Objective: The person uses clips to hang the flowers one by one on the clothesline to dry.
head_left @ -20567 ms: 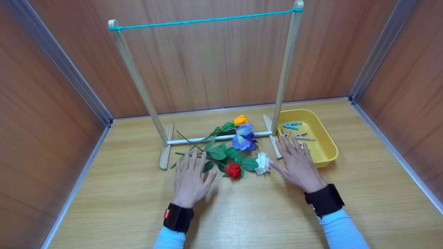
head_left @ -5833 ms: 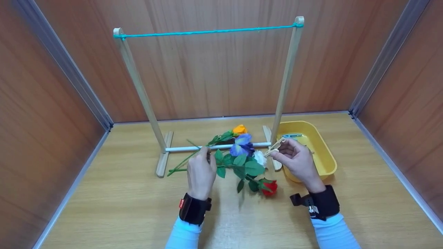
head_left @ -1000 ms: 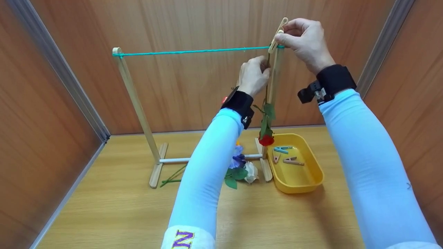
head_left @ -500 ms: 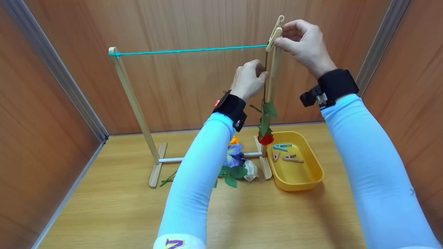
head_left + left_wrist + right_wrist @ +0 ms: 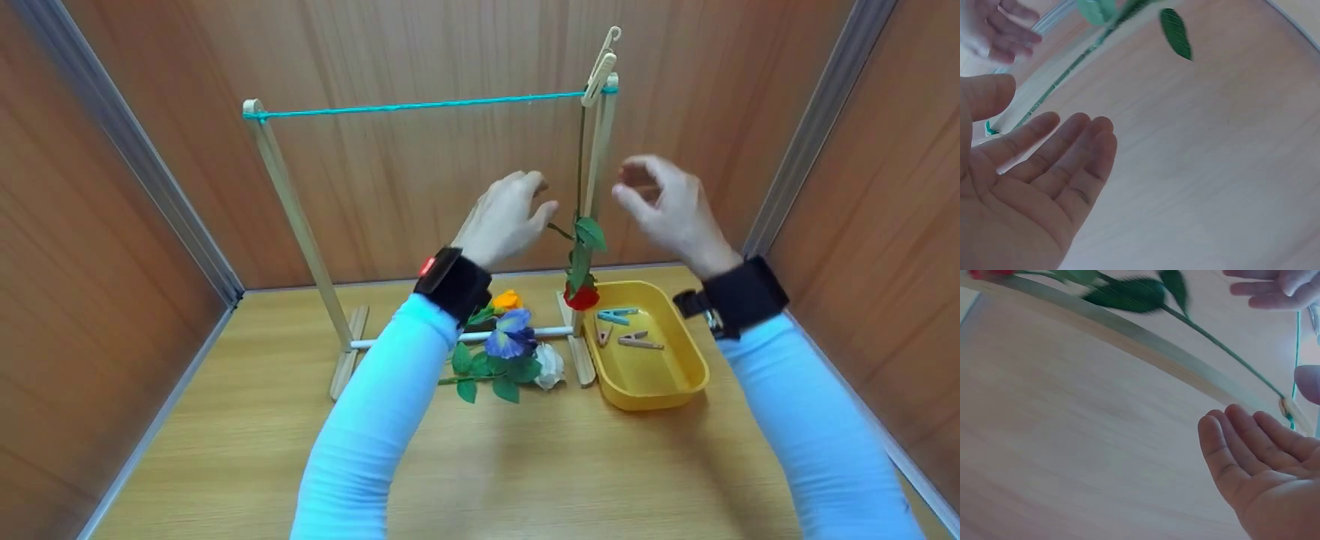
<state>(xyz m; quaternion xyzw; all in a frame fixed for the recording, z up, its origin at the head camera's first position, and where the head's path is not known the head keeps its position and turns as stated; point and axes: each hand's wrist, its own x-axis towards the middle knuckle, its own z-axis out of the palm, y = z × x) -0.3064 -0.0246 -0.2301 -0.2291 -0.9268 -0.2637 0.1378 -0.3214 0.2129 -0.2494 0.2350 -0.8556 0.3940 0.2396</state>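
A red rose (image 5: 581, 297) hangs head-down from the teal string (image 5: 420, 106), its stem held by a beige clothespin (image 5: 601, 69) beside the rack's right post (image 5: 600, 172). My left hand (image 5: 508, 216) hovers just left of the stem with relaxed fingers and holds nothing. My right hand (image 5: 664, 206) hovers to the right of the post, also empty. In the left wrist view my left hand (image 5: 1033, 185) shows an open palm near the stem (image 5: 1067, 73). The right wrist view shows my right hand (image 5: 1264, 461) open below the stem (image 5: 1224, 349).
On the table by the rack's base bar lie an orange flower (image 5: 508, 301), a blue flower (image 5: 510, 337) and a white flower (image 5: 550, 365). A yellow tray (image 5: 679, 390) at the right holds a teal clothespin (image 5: 616, 315) and two wooden ones. Wood walls enclose the table.
Both hands have let go and dropped away: the right released the clothespin, the left released the stem. The red rose now hangs from the string on its own.
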